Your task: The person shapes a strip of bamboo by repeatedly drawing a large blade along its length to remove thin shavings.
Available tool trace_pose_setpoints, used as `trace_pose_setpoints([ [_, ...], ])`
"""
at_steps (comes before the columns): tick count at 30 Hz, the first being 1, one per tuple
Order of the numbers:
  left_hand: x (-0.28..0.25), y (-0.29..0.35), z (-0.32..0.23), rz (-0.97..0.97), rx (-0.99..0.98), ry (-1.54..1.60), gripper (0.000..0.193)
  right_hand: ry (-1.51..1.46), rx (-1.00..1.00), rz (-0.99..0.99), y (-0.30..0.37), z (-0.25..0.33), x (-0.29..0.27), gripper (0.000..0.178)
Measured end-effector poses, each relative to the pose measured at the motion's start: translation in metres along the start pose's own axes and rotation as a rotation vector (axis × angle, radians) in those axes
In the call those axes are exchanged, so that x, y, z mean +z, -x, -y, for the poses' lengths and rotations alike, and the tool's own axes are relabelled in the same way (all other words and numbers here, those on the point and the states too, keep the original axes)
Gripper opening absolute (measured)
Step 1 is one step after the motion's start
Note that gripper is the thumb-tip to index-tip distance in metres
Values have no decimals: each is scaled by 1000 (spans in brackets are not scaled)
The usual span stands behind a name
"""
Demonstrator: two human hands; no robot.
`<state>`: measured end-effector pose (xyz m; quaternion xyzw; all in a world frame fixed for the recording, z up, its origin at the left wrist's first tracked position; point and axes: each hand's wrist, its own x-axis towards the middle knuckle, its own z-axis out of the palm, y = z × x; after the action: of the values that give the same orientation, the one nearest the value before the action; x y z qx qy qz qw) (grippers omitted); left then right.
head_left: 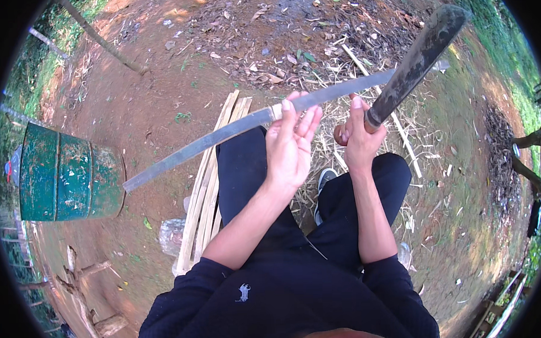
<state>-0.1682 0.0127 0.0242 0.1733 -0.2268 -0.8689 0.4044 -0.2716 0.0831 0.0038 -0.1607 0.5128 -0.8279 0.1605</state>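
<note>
Your left grip (289, 150) holds the long strip (216, 137) at frame centre; your right grip (365, 143) clasps the knife (417, 62), upper right. A pale figure emblem (243, 293) marks your shirt (310, 287).

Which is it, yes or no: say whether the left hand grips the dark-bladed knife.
No, the right hand grips the dark-bladed knife, while the left hand holds the long strip.

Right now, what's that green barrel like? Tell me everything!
The green barrel looks like metal, its paint worn, with pale and rusty patches. Raised ridges ring its round side. It seems upright on the brown dirt at left, though the wide view tips it sideways. The tip of a long thin strip overlaps its bottom edge; whether they touch, I can't tell.
</note>
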Motion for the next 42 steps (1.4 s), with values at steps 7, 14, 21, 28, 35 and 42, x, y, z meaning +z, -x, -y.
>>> trace_pose_setpoints([
  [7,-14,26,4,59,-242,-119,47,-179,17,-138,-6,-12,-3,17],
  [14,-4,67,-91,589,490,-1536,29,-236,-50,-194,-10,2,-11,13],
  [21,-23,22,-105,660,-306,-1687,39,-221,12,-110,5,16,-2,18],
  [28,-39,34,-81,562,-624,-1069,36,234,9,-58,10,11,-20,42],
  [35,-43,16,-43,496,-486,-813,34,875,-246,160,26,-10,-46,24],
  [42,-42,14,-40,466,-608,-559,33,992,-594,279,25,-24,-41,14],
])
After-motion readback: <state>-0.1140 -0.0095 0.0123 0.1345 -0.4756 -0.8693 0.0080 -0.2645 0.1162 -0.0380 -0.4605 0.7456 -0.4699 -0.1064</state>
